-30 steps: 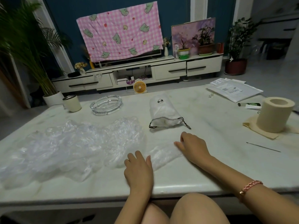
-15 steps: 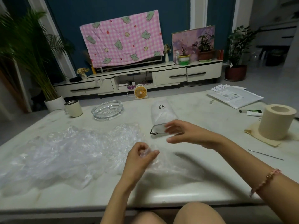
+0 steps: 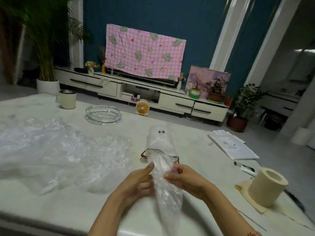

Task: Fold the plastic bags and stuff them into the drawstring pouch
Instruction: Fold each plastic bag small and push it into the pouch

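A clear plastic bag (image 3: pixel 167 196), bunched into a long strip, hangs between my two hands above the table's near edge. My left hand (image 3: pixel 139 180) grips it from the left and my right hand (image 3: pixel 183 178) pinches it from the right. Its upper end reaches the mouth of the white drawstring pouch (image 3: pixel 161 142), which lies on the table just beyond my hands with its dark cord showing. A heap of crumpled clear plastic bags (image 3: pixel 56 150) covers the table's left half.
On the white table (image 3: pixel 196 133) stand a cream mug (image 3: pixel 67 99) and a glass ashtray (image 3: pixel 104 114) at the back left. Papers (image 3: pixel 233 147) and a pen lie at the right, with a paper roll (image 3: pixel 267 186) on a napkin at the near right.
Both hands left the table and lifted one bag. They gathered it into a strip and brought its end to the pouch mouth. The camera tilted and swung left.
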Available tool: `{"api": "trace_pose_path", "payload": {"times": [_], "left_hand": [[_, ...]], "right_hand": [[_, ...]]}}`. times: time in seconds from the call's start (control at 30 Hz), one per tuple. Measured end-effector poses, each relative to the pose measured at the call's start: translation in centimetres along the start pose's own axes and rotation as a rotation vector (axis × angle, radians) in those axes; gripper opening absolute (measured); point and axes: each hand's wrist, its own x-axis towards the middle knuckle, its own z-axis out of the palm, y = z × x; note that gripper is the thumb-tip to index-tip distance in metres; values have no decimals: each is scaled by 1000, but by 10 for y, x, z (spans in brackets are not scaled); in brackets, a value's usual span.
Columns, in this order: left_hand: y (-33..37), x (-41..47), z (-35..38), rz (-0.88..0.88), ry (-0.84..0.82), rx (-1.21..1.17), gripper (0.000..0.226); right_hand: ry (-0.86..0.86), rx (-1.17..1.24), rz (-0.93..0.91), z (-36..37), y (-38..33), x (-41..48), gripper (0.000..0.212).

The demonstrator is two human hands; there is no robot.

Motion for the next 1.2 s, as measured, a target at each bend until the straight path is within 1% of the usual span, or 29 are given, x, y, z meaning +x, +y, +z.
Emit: {"api": "trace_pose_path", "payload": {"times": [0.03,0.07,0.1,0.13,0.2,0.3,0.37,0.4,0.43,0.5,0.57,0.6,0.63,0.7,0.77,0.8,0.83,0.87,0.9,0.97,1.0,1.03,1.07,1.13,1.17,1.2], "left_hand": [[-4,1,0,20,-42,40,42],[-6,1,1,55,-42,76,31],[-10,3,0,103,14,72,19],[-10,3,0,136,77,117,14],[-13,6,-3,201,154,229,24],[-14,6,-8,231,173,254,28],[-12,6,-8,213,215,236,18],[-9,4,-7,185,218,170,11],[-8,4,-7,139,204,65,11],[-4,3,-9,23,129,-130,28],[-3,3,-11,-39,34,-178,45],[-3,3,-10,-47,-11,-177,47],[-4,4,-8,-49,-55,-173,43],[-5,3,-6,-37,-127,-174,33],[-7,4,-8,-30,-109,-204,30],[-9,6,-9,-37,-76,-228,30],[-11,7,-11,-48,-31,-253,28],[-12,8,-13,-57,16,-273,26],[-12,8,-14,-47,43,-278,25],[-10,9,-16,-10,69,-282,22],[-9,9,-15,3,55,-290,21],[-9,9,-15,0,46,-294,20],[-10,8,-13,-7,36,-295,18],[-14,7,-8,-12,61,-280,16],[-16,6,-6,15,98,-247,15],[-20,7,-4,49,146,-216,12]], "right_hand": [[13,9,5,3,3,2,21],[14,22,23,6,8,6,44],[13,13,41,11,8,10,61],[26,34,33,13,9,11,64],[46,80,12,14,11,17,55],[55,106,-6,19,8,29,44],[116,93,-42,22,7,36,18],[140,65,-58,24,5,37,11],[157,36,-78,24,4,37,13],[181,-65,-139,24,0,36,20],[202,-176,-217,27,-5,34,31],[218,-219,-251,29,-6,34,40],[232,-260,-290,33,-8,33,48],[248,-345,-353,39,-8,32,54],[242,-421,-366,33,-9,26,58],[237,-504,-381,28,-9,17,55],[237,-647,-430,23,-10,8,51],[249,-838,-528,20,-11,-3,54],[264,-1060,-650,19,-11,-13,62],[252,-1494,-842,29,-4,-22,91],[239,-1606,-885,36,3,-20,103],[219,-1624,-932,44,10,-17,102],[192,-1578,-987,50,16,-12,89],[152,-1407,-1066,50,22,-6,53],[129,-1301,-1050,47,24,-5,42],[110,-1177,-971,44,24,-5,35]]}}
